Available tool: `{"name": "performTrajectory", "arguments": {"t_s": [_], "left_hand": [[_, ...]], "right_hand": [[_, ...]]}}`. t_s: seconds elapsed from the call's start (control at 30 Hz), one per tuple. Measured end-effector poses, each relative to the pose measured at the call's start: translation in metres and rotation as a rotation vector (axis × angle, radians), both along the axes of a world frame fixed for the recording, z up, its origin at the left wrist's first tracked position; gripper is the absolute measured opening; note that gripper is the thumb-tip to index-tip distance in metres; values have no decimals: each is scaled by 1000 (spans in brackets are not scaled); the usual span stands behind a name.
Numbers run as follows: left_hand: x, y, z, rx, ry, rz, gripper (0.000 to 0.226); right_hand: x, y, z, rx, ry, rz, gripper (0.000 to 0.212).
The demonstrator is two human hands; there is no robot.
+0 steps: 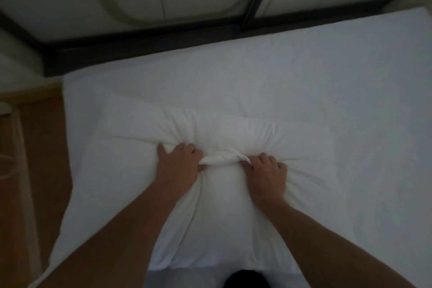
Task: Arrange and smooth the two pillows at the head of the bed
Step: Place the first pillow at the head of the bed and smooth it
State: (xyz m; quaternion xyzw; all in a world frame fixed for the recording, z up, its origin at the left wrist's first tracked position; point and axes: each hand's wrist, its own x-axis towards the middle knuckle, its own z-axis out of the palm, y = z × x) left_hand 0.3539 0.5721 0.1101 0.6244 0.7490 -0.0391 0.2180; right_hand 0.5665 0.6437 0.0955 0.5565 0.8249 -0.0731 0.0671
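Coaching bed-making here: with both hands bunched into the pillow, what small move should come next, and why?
Probably let go and sweep outward. The left hand and right hand each pinch fabric at the middle of the pillow, raising a ridge between them with creases radiating out.
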Motion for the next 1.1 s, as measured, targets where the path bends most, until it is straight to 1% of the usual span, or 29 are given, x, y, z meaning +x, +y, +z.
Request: {"name": "performTrajectory", "arguments": {"t_s": [0.07,0.13,0.23,0.3,0.4,0.53,0.67,0.7,0.73,0.77,0.8,0.83,0.87,0.9,0.93,0.97,1.0,1.03,1.1], "left_hand": [[5,-5,13,110,36,-16,17],[8,-9,26,195,65,-12,18],[13,1,51,277,32,10,27],[23,19,71,343,2,21,26],[49,60,104,410,-39,13,14],[108,126,140,480,-77,-43,18],[176,199,155,531,-54,-97,27],[192,217,154,533,-52,-111,27],[206,233,150,529,-44,-122,28],[217,248,145,513,-29,-139,28],[226,261,138,473,-6,-141,29],[233,273,127,405,3,-126,35],[241,284,110,309,-14,-112,49],[249,294,89,160,-36,-115,67],[252,301,71,-5,-59,-120,81],[253,309,57,-123,-62,-124,94],[253,318,46,-144,-39,-132,106],[253,328,39,-118,-27,-130,117],[255,347,28,-41,-37,-131,130]], "right_hand": [[2,7,4,-57,-10,43,38],[6,20,17,-103,19,78,50],[16,50,50,-60,29,164,62],[24,77,75,-25,23,204,63],[48,126,114,-1,-15,247,60],[108,206,160,73,-22,247,55],[172,287,177,234,-25,233,65],[184,306,178,253,-16,239,63],[194,322,177,300,-13,282,53],[201,334,173,373,3,312,36],[208,343,164,433,-21,313,26],[215,348,154,374,-30,200,32],[222,348,139,269,-23,37,40],[231,345,120,103,-5,-164,53],[239,341,98,-41,32,-312,64],[245,336,78,-131,64,-379,71],[249,332,62,-173,96,-414,77],[252,331,52,-190,144,-449,83],[253,343,45,-175,246,-570,97]]}}
